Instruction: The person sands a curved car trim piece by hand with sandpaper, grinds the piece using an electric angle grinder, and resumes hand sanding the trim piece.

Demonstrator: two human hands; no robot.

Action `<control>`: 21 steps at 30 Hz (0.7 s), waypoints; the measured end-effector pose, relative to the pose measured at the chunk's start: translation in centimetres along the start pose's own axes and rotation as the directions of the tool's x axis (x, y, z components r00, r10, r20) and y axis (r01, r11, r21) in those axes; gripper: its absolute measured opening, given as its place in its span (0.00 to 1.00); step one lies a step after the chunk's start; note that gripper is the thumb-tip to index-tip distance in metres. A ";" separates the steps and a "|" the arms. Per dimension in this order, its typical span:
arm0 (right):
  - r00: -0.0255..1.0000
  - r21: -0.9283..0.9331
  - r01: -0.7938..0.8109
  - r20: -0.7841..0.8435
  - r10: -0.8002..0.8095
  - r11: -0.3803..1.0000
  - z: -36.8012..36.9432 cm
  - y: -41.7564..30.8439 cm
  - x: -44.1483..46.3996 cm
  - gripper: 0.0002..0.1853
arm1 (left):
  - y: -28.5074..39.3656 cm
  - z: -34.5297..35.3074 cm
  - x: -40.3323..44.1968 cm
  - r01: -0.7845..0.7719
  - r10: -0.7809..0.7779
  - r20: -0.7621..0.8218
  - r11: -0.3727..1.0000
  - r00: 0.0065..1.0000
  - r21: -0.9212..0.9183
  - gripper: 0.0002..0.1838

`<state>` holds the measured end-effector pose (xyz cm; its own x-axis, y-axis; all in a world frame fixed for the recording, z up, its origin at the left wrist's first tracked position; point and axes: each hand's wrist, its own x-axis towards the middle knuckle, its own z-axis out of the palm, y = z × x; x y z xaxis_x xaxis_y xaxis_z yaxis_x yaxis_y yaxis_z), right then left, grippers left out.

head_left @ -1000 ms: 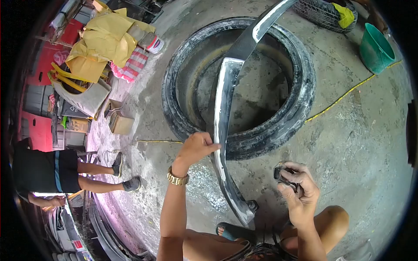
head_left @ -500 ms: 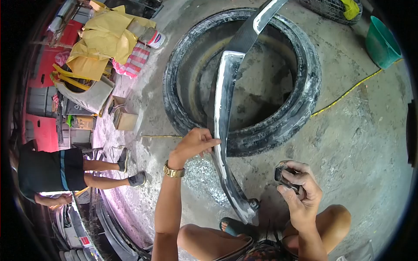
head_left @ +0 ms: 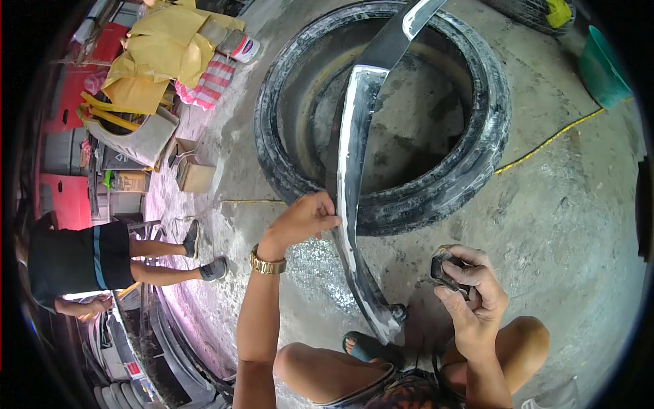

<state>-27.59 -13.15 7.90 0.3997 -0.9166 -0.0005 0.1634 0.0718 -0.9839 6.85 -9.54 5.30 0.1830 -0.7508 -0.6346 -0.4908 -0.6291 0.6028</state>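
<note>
A long, curved black car trim piece (head_left: pixel 353 150) with white, putty-like patches along its edge rests across a big worn tire (head_left: pixel 487 136), its near end reaching down toward my feet. My left hand (head_left: pixel 303 219), with a gold watch at the wrist, pinches the trim's left edge near the tire's near rim. Off to the right, apart from the trim, my right hand (head_left: pixel 473 293) grips a small dark piece that looks like folded sandpaper (head_left: pixel 443 267). Grey dust coats those fingertips.
Another person (head_left: pixel 82 255) stands at the left beside car parts. Yellow paper (head_left: pixel 160 51), a labelled jar (head_left: pixel 245 49) and a cardboard box (head_left: pixel 195 176) lie upper left. Upper right are a green basin (head_left: pixel 603 71), a yellow cord (head_left: pixel 548 143) and another tire (head_left: pixel 524 13).
My view has shifted slightly, so the tire and trim sit a little higher. Both hands keep their holds, and my right hand remains apart from the trim.
</note>
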 end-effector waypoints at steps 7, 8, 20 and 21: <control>0.999 -0.017 0.001 0.046 0.000 1.000 0.1 0.4 -0.1 0.10 | 0.5 1.2 -0.7 0.024 -0.024 -0.063 1.000 0.998 -0.012 0.18; 0.998 -0.046 0.011 0.061 -0.008 0.999 0.2 0.5 -0.1 0.10 | 0.4 1.5 -0.7 0.037 -0.037 -0.090 0.999 0.995 -0.003 0.19; 0.997 -0.116 0.042 0.071 -0.033 0.992 2.4 1.7 -0.6 0.11 | -2.8 4.8 -3.8 -0.329 0.345 -0.176 0.937 0.922 0.115 0.34; 0.997 -0.122 0.045 0.069 -0.037 0.991 2.7 1.6 -0.8 0.11 | -3.3 5.0 -3.9 -0.338 0.352 -0.184 0.935 0.918 0.103 0.34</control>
<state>-25.25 -11.21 6.79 0.4544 -0.8895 0.0478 0.0697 -0.0179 -0.9974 3.47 -3.54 3.36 0.1523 -0.9476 -0.2808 -0.6087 -0.3138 0.7287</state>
